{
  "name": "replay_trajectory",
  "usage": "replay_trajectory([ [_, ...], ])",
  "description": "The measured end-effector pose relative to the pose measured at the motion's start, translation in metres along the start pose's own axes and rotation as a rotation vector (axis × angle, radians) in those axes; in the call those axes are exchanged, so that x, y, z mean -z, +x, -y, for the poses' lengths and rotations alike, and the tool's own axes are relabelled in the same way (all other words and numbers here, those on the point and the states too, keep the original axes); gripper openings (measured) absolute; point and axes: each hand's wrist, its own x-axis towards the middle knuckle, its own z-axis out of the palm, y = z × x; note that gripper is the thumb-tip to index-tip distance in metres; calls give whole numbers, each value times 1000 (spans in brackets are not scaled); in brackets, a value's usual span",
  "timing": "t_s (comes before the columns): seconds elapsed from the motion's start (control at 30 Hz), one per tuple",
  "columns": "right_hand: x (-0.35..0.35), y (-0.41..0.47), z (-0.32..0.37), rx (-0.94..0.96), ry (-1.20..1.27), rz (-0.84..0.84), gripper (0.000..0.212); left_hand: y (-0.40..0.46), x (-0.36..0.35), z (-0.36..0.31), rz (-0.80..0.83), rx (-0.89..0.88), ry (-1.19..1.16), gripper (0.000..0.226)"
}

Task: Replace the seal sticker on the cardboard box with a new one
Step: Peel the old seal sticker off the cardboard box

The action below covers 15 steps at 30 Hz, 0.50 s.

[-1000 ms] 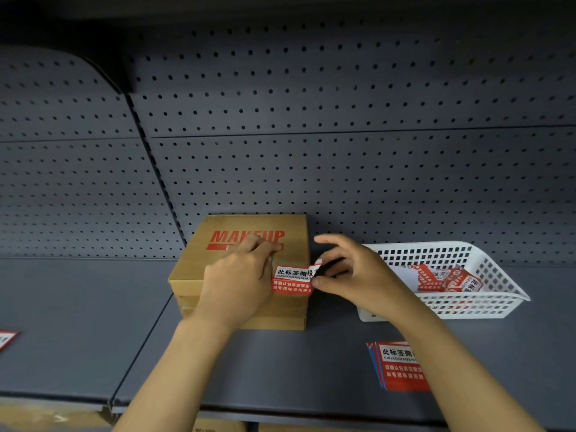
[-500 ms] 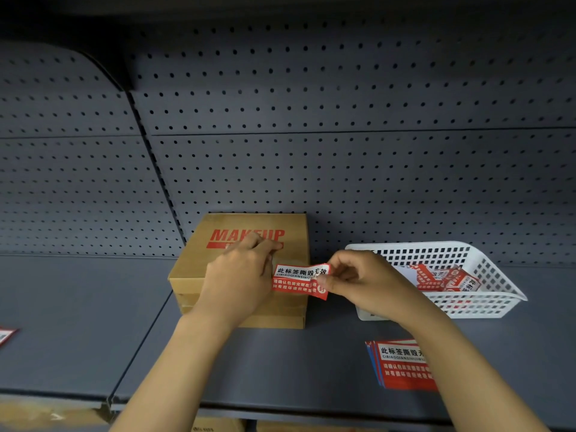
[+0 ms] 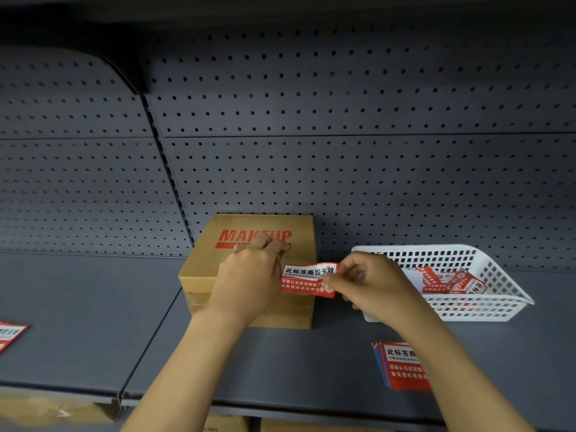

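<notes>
Dark grey shelf (image 3: 78,310) backed by pegboard (image 3: 343,169). Cardboard box (image 3: 205,263) printed MAKEUP, set against it. White basket (image 3: 498,294) of crumpled stickers just right. Left hand (image 3: 249,275) pressed flat on box top. Right hand (image 3: 371,282) pinching red-and-white seal sticker (image 3: 307,279) at box's right edge.

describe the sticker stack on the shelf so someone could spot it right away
On the dark grey shelf, look in front of the white basket, near the shelf's front edge. The sticker stack lies flat there, partly under the right forearm. Unlike the crumpled stickers in the basket, it is neat and blue-edged.
</notes>
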Motion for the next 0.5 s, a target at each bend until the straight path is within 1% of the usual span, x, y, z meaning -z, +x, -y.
replay_trajectory([
  [0.07,-1,-2,0,18,-40,-67,26,0,0,0,-1,-7,2,35],
  [0.13,-3,-4,1,30,-114,-114,45,0,1,0,1,-11,0,35],
  [0.17,-4,-5,1,35,-144,-114,50,0,1,0,4,-13,-3,35],
  [0.2,-4,-4,2,39,-163,-91,47,0,1,1,8,-17,-4,34],
  [0.27,-5,-4,0,52,-128,-27,31,1,2,3,11,-31,-10,34],
  [0.33,-5,-5,0,75,-124,-24,34,1,3,6,15,-47,-18,35],
  [0.5,-5,-14,8,107,-298,-116,38,1,4,7,11,-46,-32,36],
])
